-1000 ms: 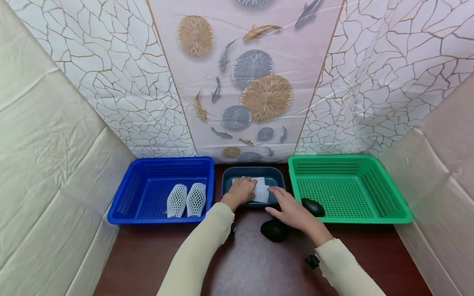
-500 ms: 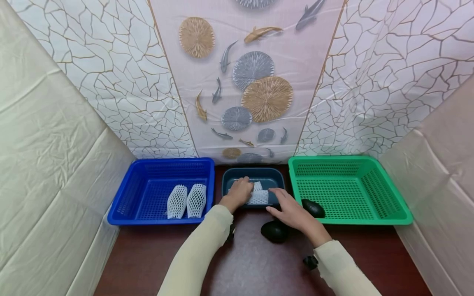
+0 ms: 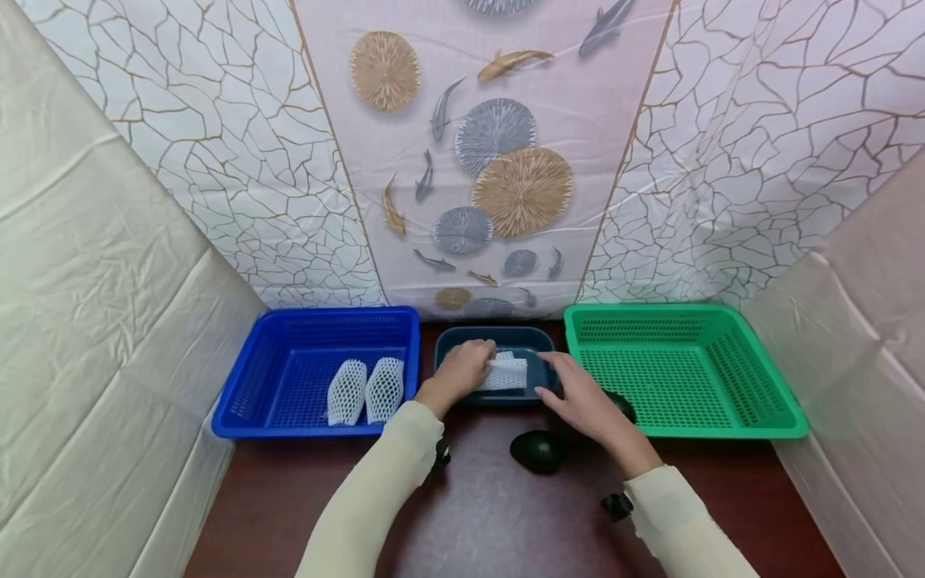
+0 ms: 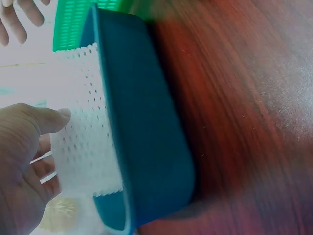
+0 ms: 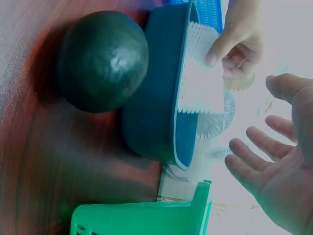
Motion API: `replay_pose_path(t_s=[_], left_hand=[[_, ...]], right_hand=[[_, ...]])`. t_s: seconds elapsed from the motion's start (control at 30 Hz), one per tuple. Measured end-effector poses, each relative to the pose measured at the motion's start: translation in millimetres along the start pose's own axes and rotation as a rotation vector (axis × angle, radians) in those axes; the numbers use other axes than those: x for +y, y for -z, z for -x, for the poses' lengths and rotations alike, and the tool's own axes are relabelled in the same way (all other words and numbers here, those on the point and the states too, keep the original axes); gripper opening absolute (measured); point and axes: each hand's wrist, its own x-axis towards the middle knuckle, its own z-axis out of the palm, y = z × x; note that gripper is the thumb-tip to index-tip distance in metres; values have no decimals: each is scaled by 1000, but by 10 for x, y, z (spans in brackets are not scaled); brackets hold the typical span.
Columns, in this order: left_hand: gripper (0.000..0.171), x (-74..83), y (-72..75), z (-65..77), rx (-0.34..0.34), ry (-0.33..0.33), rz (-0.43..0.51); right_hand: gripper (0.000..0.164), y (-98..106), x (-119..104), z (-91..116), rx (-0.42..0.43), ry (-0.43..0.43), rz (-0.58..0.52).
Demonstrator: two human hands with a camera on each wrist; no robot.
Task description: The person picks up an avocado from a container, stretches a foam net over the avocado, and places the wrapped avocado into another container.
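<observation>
Over the small teal tray [image 3: 535, 337], my left hand [image 3: 461, 373] pinches a flat white foam net sleeve [image 4: 85, 132] between thumb and fingers. The sleeve is lifted partly above the tray's rim in the left wrist view. Another white net piece seems to lie behind it in the head view. My right hand [image 3: 584, 401] hovers at the tray's right side, fingers spread and holding nothing, as the right wrist view shows. A dark green avocado [image 5: 102, 61] sits on the table in front of the tray, just left of my right wrist.
A blue basket [image 3: 246, 385] at the left holds two netted pieces [image 3: 385, 391], standing side by side. At the right is a green basket [image 3: 766, 385] with another avocado [image 3: 623, 408], partly behind my right hand. A patterned cloth wall [image 3: 462, 160] rises behind the containers.
My left hand has shifted slightly left and raised the foam net sleeve from the tray. My right hand has drawn a little to the right, away from the nets.
</observation>
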Motion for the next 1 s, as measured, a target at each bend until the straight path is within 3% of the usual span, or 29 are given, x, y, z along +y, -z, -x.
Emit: replay_pose_path(t_s=[0.17,0.5,1.0], left_hand=[[8,29,119,67,70,-36,14],[15,128,331,222,130,-74,104],[20,405,508,456,185,-126,173]], right_hand=[[59,46,10,-15,55,12,7],[42,66,-1,-51,169,50,-47],[25,132,-106,-23,144,43,-144]])
